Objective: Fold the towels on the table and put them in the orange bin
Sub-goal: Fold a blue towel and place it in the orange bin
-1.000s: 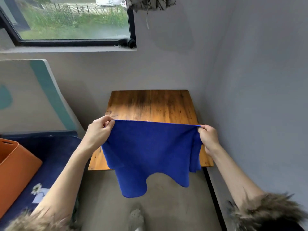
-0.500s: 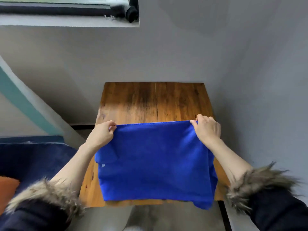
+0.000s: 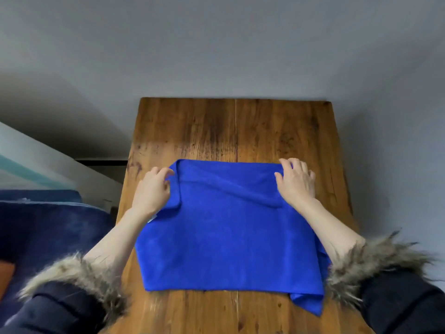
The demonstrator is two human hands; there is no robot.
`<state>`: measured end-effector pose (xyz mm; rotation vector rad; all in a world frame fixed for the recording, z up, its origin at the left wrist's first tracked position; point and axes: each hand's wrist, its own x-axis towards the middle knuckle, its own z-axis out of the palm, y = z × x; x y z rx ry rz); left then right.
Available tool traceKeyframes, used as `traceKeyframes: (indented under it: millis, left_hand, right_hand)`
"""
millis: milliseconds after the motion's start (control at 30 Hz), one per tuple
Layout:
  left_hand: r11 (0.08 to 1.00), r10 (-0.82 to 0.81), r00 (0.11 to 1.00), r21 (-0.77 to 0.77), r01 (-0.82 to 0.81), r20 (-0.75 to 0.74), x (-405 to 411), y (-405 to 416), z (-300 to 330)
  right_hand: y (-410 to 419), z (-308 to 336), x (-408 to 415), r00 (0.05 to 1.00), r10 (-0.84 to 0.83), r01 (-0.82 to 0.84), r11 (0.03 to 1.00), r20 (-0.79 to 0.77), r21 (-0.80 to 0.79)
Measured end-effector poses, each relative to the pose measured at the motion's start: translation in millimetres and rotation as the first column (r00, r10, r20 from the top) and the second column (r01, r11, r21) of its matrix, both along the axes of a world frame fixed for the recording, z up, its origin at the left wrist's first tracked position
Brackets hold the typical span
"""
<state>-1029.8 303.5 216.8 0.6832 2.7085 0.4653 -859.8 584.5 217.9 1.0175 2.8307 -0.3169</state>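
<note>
Towel (image 3: 228, 227), blue and the biggest thing in play, lies spread on the wooden surface (image 3: 284, 131), folded over at least once, so that its far edge is a soft rounded fold and its near right corner trails in a loose flap toward the surface's near edge. It looks light, limp and plush: I judge it will drape and sag wherever it is unsupported, will not hold a crease unless pressed, and will slide a little on the smooth wood. The best places to take it are the two far corners, pinched through all the layers together so they do not slip apart, or the short side edges for the next fold across.

Left hand (image 3: 151, 191) sits at the far left corner, fingers curled around the folded edge; it appears to pinch the cloth, though the fingertips are partly hidden. Right hand (image 3: 295, 183) lies on top of the far right corner, fingers bent over the edge and thumb on the cloth; whether its grip is closed on the fabric or only pressing it down I cannot tell.

Half a second earlier the towel's top edge was held taut between both hands, the cloth slanting down over the near edge. Now it lies flat, and the hands are lower and farther forward. A second earlier it hung free in the air, with the orange bin in view at the left; only an orange sliver (image 3: 6, 273) shows there now.
</note>
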Motion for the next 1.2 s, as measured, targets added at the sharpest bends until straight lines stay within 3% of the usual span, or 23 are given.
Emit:
traceKeyframes:
  millis: [267, 400, 500, 600, 700, 900, 1067, 1200]
  left_hand:
    - [0.978, 0.014, 1.0, -0.206, -0.012, 0.006, 41.4, -49.3, -57.3]
    - [0.977, -0.074, 0.992, -0.205, 0.052, -0.102, 23.3, -67.1, -68.5]
    - [0.989, -0.112, 0.981, -0.109, 0.095, -0.159, 4.0, -70.9, -70.4]
    - [0.979, 0.173, 0.984, 0.113, -0.167, -0.038, -25.8, -72.4, -70.5]
    - [0.871, 0.409, 0.905, 0.247, -0.425, 0.116, -65.2, -74.8, -71.3]
    - [0.75, 0.524, 0.725, 0.162, -0.642, 0.447, -68.4, -104.6, -82.1]
    - [0.741, 0.54, 0.691, 0.118, -0.661, 0.481, -32.5, -124.5, -85.8]
    - [0.725, 0.602, 0.669, 0.052, -0.686, 0.435, -11.3, -131.4, -89.9]
  right_hand:
    - [-95.6, -59.2, -13.1, 0.957, 0.267, -0.23, 0.937, 0.114, -0.263]
    - [-136.1, -75.6, -30.2, 0.93, 0.341, -0.295, 0.915, 0.137, -0.274]
    - [-155.8, -82.6, -40.9, 0.92, 0.354, -0.305, 0.915, 0.167, -0.264]
    - [-170.8, -88.8, -46.4, 0.919, 0.343, -0.297, 0.926, 0.192, -0.234]
    - [-176.4, -92.0, -49.3, 0.922, 0.321, -0.279, 0.939, 0.219, -0.203]
    - [-185.9, -86.1, -50.4, 0.927, 0.278, -0.235, 0.954, 0.252, -0.187]
    - [-213.1, -79.4, -57.3, 0.919, 0.316, -0.268, 0.94, 0.238, -0.213]
    - [-231.8, -83.0, -62.4, 0.88, 0.337, -0.259, 0.931, 0.334, -0.255]
